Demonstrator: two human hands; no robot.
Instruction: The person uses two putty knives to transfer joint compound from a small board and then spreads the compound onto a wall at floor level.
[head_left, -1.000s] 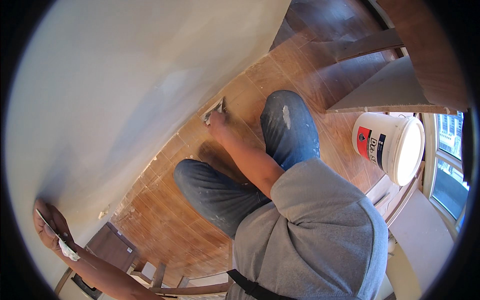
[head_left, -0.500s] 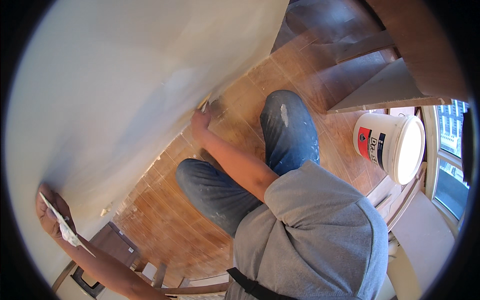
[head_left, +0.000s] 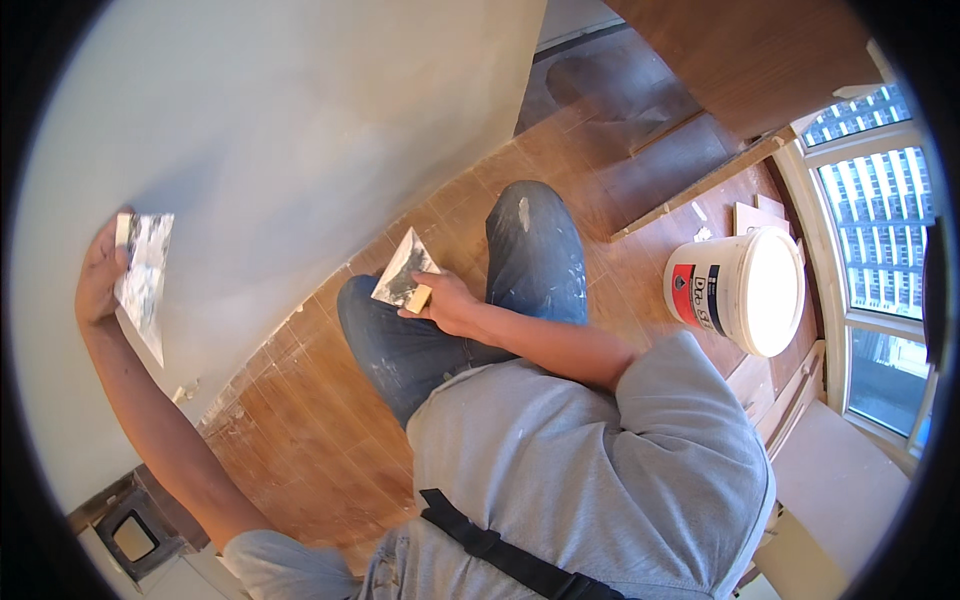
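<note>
Head view: I see my left hand (head_left: 100,275) closed around a wide putty knife (head_left: 143,280), its blade flat against the pale wall (head_left: 300,130). My right hand (head_left: 450,303) grips a smaller putty knife (head_left: 403,272) by its handle, above my knees. A white bucket (head_left: 740,290) stands apart on the wooden floor (head_left: 300,440), near the window (head_left: 875,220).

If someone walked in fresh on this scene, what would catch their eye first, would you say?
Probably the left hand pressing a wide metal blade flat against the pale wall at the picture's left. Next, the right hand above the knees in blue jeans, holding a smaller putty knife smeared with filler. A white bucket stands on the wooden floor to the right, near the window.
</note>
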